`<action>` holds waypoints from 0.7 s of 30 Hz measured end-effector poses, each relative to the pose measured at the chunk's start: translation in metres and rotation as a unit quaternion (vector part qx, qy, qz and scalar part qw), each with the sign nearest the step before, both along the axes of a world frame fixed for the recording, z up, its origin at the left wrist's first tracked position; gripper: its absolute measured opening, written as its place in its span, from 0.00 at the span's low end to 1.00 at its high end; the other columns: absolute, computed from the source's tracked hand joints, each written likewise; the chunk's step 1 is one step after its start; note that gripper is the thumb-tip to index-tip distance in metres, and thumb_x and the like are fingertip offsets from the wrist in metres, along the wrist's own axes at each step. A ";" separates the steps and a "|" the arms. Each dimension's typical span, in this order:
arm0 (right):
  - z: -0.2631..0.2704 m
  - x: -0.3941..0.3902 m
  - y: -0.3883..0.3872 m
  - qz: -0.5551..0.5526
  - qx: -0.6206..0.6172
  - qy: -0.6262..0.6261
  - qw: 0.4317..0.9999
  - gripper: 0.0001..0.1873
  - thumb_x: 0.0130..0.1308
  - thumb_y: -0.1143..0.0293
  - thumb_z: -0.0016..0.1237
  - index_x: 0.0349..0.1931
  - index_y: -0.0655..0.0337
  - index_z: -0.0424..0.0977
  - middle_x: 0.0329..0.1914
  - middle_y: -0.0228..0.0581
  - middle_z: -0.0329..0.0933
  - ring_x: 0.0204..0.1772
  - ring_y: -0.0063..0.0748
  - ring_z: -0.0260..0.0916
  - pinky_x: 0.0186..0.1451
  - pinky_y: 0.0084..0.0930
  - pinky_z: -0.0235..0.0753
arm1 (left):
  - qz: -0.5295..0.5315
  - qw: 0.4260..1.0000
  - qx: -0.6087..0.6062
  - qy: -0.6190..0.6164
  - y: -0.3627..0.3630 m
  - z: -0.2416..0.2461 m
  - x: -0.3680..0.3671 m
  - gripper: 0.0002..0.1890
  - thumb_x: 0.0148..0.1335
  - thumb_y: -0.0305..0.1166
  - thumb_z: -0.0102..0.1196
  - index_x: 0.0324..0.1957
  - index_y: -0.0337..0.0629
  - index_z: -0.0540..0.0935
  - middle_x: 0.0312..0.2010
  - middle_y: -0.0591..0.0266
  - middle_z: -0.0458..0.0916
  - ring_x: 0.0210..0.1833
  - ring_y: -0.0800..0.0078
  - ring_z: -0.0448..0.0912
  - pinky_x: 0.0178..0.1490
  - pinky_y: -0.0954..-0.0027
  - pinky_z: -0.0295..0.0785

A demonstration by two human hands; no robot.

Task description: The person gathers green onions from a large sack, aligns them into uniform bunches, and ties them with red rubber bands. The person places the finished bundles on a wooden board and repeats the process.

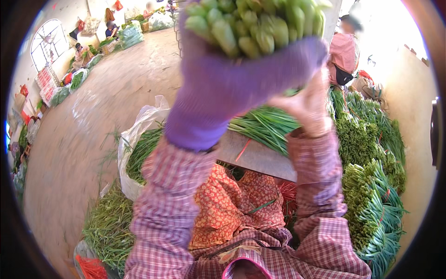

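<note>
A thick bundle of green stalks [251, 28], cut ends towards the camera, is raised high in front of me. My left hand [244, 73], in a purple knitted glove and blurred, is wrapped round it. Bare and also blurred, my right hand [306, 101] is just below and to the right of the bundle; whether its fingers touch the stalks is hidden. Below the hands, long green leaves [266, 127] lie on a dark board [258, 157] over my lap, with a red tie strip [243, 150] near its edge.
Tied bundles of greens [369, 209] are stacked at the right beside a wall. On the left stand a white plastic bag of greens [143, 153], a loose heap of leaves [108, 223] and red ties [91, 268]. A person [344, 52] is at the upper right; others sit far left.
</note>
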State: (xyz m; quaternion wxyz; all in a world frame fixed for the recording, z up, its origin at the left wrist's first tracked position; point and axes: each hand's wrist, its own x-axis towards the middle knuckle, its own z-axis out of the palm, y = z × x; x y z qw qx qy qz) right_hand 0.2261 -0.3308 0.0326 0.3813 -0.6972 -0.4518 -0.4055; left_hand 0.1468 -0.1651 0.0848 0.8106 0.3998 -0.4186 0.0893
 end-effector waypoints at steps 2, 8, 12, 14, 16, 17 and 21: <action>0.026 0.006 -0.030 -0.073 -0.036 -0.052 0.995 0.54 0.38 0.55 0.74 0.70 0.50 0.64 0.52 0.42 0.78 0.55 0.40 0.77 0.63 0.44 0.76 | 0.119 0.983 -0.013 -0.139 -0.022 -0.003 0.037 0.23 0.55 0.23 0.64 0.52 0.45 0.72 0.45 0.57 0.80 0.55 0.60 0.80 0.62 0.58 0.78; -0.011 0.054 -0.084 -0.223 -0.247 -0.017 0.943 0.54 0.34 0.58 0.74 0.70 0.40 0.66 0.40 0.35 0.72 0.45 0.37 0.75 0.60 0.43 0.73 | 0.042 0.969 -0.237 0.050 -0.076 -0.114 0.118 0.21 0.59 0.18 0.58 0.53 0.45 0.69 0.45 0.60 0.76 0.58 0.62 0.77 0.66 0.61 0.75; -0.098 0.087 -0.069 -0.173 -0.308 0.138 0.925 0.53 0.37 0.56 0.73 0.70 0.41 0.65 0.44 0.41 0.74 0.52 0.42 0.73 0.64 0.46 0.69 | 0.043 0.954 -0.256 0.147 -0.061 -0.211 0.148 0.20 0.61 0.18 0.57 0.53 0.46 0.69 0.45 0.61 0.76 0.60 0.62 0.75 0.67 0.59 0.73; -0.134 0.102 -0.048 -0.125 -0.320 0.183 0.921 0.54 0.37 0.53 0.72 0.71 0.43 0.63 0.48 0.43 0.75 0.57 0.45 0.72 0.67 0.45 0.65 | 0.072 0.937 -0.260 0.221 -0.038 -0.250 0.152 0.15 0.63 0.21 0.57 0.49 0.48 0.72 0.44 0.64 0.78 0.60 0.63 0.75 0.67 0.57 0.72; -0.160 0.109 -0.033 -0.101 -0.324 0.223 0.914 0.55 0.37 0.50 0.71 0.71 0.44 0.62 0.50 0.45 0.75 0.60 0.47 0.71 0.67 0.45 0.64 | 0.066 0.915 -0.267 0.296 -0.018 -0.275 0.152 0.12 0.65 0.23 0.56 0.48 0.48 0.76 0.47 0.62 0.80 0.60 0.64 0.76 0.66 0.58 0.73; -0.171 0.111 -0.028 -0.095 -0.324 0.241 0.910 0.55 0.36 0.49 0.71 0.71 0.44 0.62 0.51 0.45 0.75 0.61 0.48 0.70 0.67 0.45 0.63 | 0.079 0.912 -0.256 0.310 -0.009 -0.282 0.150 0.12 0.65 0.23 0.56 0.50 0.47 0.76 0.49 0.61 0.80 0.60 0.64 0.77 0.66 0.59 0.73; -0.181 0.114 -0.014 -0.089 -0.316 0.287 0.900 0.57 0.34 0.48 0.73 0.71 0.47 0.63 0.53 0.48 0.75 0.65 0.52 0.69 0.67 0.46 0.64 | 0.193 0.925 -0.140 0.297 0.036 -0.275 0.142 0.18 0.64 0.27 0.61 0.55 0.43 0.77 0.54 0.57 0.80 0.60 0.66 0.77 0.66 0.61 0.73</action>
